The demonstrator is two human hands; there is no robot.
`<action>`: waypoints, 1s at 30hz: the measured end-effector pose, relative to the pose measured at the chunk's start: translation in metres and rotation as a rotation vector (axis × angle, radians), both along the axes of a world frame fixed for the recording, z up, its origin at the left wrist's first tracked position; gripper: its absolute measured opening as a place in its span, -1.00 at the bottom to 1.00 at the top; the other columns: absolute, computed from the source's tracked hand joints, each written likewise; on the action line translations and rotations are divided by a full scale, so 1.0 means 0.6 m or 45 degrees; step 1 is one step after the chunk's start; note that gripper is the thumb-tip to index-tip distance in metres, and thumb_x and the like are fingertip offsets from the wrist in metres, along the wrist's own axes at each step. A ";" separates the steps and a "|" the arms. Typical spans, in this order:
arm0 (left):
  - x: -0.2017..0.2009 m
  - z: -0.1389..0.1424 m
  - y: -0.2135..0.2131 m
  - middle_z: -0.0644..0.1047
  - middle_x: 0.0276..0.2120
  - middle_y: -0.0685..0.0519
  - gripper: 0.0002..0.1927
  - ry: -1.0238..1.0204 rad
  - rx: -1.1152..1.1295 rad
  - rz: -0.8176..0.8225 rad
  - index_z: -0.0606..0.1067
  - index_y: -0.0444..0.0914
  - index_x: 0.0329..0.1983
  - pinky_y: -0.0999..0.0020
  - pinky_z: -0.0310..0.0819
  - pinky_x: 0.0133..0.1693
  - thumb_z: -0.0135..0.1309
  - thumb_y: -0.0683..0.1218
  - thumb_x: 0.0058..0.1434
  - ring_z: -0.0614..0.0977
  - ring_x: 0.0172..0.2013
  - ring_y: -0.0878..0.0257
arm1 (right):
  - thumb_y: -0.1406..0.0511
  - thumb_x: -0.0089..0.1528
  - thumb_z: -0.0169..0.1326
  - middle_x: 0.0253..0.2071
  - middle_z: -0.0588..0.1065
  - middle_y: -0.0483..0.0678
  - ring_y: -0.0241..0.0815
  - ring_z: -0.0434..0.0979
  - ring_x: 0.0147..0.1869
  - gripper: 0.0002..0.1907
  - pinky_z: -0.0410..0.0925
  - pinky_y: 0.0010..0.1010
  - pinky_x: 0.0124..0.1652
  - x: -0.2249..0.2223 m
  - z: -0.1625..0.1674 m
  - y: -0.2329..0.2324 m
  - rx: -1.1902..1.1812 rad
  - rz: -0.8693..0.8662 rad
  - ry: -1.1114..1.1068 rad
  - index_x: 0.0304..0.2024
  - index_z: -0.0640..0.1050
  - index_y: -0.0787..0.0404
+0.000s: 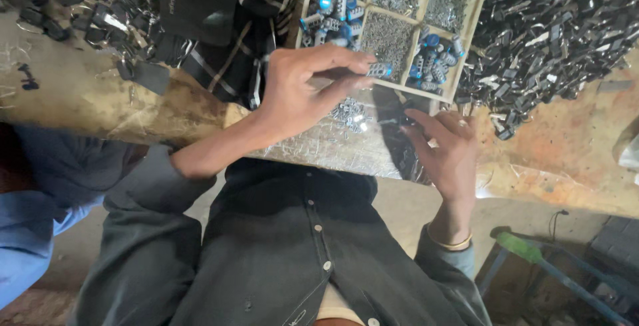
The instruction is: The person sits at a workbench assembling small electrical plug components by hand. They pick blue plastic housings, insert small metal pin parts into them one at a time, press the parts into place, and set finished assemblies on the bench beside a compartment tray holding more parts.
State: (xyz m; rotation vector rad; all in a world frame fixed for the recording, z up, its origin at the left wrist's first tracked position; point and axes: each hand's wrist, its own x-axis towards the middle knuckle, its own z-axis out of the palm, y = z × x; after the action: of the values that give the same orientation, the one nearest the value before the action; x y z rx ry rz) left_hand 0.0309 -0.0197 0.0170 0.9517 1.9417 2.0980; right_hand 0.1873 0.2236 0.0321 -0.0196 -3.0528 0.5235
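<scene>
Up top, left hand [299, 90] pinches blue-capped cylinder [380, 69] beside wooden tray [466, 26].

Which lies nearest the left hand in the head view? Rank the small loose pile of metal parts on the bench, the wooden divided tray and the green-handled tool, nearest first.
Measured from the left hand:
1. Small loose pile of metal parts, on the bench just below its fingers.
2. Wooden divided tray, just beyond the fingertips, toward the top of the view.
3. Green-handled tool, far off by the floor at lower right.

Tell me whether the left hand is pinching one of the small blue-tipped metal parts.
Yes: the left hand pinches a small blue-tipped metal part between thumb and fingers, beside the wooden tray.
</scene>
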 end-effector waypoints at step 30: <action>0.251 -0.096 -0.101 0.68 -0.13 -0.06 -0.77 -0.461 -0.246 0.217 0.61 -0.37 -0.03 0.59 0.40 -0.47 0.28 -0.31 0.24 0.75 -0.31 0.32 | 0.35 0.09 0.45 -0.19 0.56 -0.21 -0.17 0.53 -0.08 -0.73 0.20 -0.15 0.02 0.136 -0.066 -0.101 -0.193 0.102 0.146 -0.19 0.67 0.03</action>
State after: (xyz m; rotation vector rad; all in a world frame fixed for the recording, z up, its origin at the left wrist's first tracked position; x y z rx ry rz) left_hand 0.1814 -0.0804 -0.0405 0.3510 2.0370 1.9488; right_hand 0.2690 0.1629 -0.0074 0.1238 -2.9056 0.7339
